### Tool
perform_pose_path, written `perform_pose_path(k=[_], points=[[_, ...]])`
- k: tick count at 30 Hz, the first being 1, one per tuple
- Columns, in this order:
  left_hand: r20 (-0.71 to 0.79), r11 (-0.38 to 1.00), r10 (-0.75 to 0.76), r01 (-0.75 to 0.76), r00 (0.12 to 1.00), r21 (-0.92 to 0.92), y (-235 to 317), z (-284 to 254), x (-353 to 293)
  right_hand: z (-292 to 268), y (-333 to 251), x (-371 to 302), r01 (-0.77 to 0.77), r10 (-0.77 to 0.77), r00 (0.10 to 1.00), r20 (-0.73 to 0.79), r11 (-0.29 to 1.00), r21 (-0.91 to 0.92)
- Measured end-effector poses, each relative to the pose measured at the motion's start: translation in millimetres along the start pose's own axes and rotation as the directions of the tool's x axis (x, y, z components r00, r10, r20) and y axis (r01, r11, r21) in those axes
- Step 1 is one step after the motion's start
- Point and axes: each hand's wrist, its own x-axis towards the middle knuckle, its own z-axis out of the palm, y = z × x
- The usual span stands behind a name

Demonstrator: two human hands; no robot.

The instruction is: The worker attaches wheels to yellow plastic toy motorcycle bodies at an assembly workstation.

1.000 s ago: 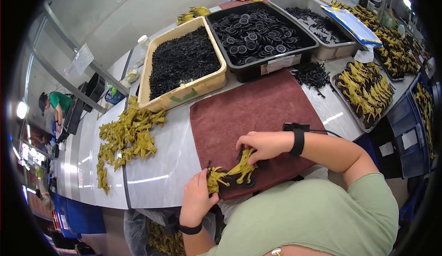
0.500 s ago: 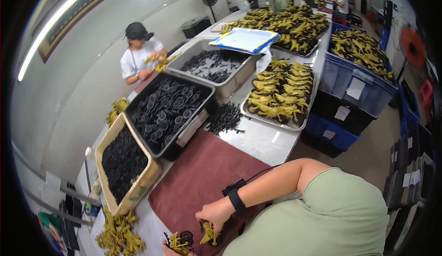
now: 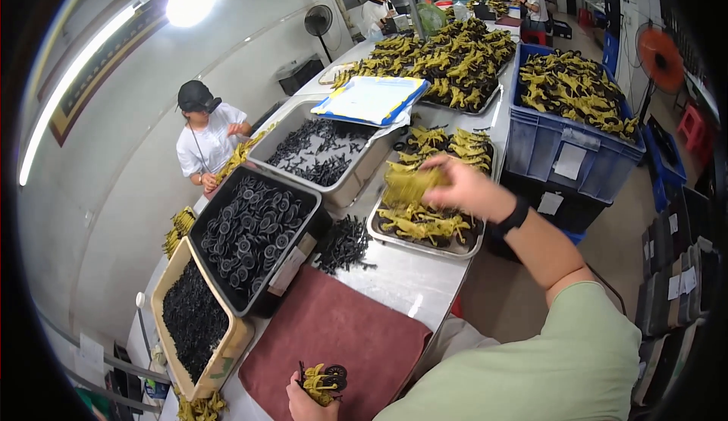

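Note:
My left hand [image 3: 307,404], low over the mat, is closed round a yellow toy motorcycle [image 3: 322,380] with black wheels. Its fingers are partly hidden by the toy and the picture's lower edge. Farther off, my right hand [image 3: 464,190] is above a metal tray [image 3: 425,250] with its fingers closed on another yellow toy motorcycle [image 3: 409,184], smeared by motion. Rows of similar yellow toy motorcycles [image 3: 432,226] with black parts lie in that tray, some hidden behind my hand.
A maroon mat [image 3: 334,322] covers the near table. Beyond it stand a black bin of wheels [image 3: 254,228], a cream bin of small black parts [image 3: 197,315] and a grey tub [image 3: 307,148]. Loose black parts [image 3: 345,243] lie beside them. A person [image 3: 212,137] works across the table.
My right hand has moved from the mat up and away to the metal tray, carrying its toy motorcycle. My left hand, still holding the other one, has shifted slightly right.

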Motion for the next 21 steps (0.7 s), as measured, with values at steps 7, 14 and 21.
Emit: perform_pose_path(k=[7,14,21], points=[[0.057,0.999,0.02,-0.018,0.998,-0.037,29.6,22.2,21.7,-133.7,51.0,82.2,0.001,-0.191,0.858,-0.476,0.928,-0.372],[0.066,0.999,0.046,-0.048,0.997,0.026,36.0,29.9,28.3,-127.7,96.8,163.1,-0.198,-0.151,0.864,-0.481,0.775,-0.6],[0.073,1.0,0.015,-0.015,0.997,0.0,32.7,25.7,27.4,-119.2,79.5,165.5,-0.453,0.152,0.887,-0.436,0.478,-0.753]])
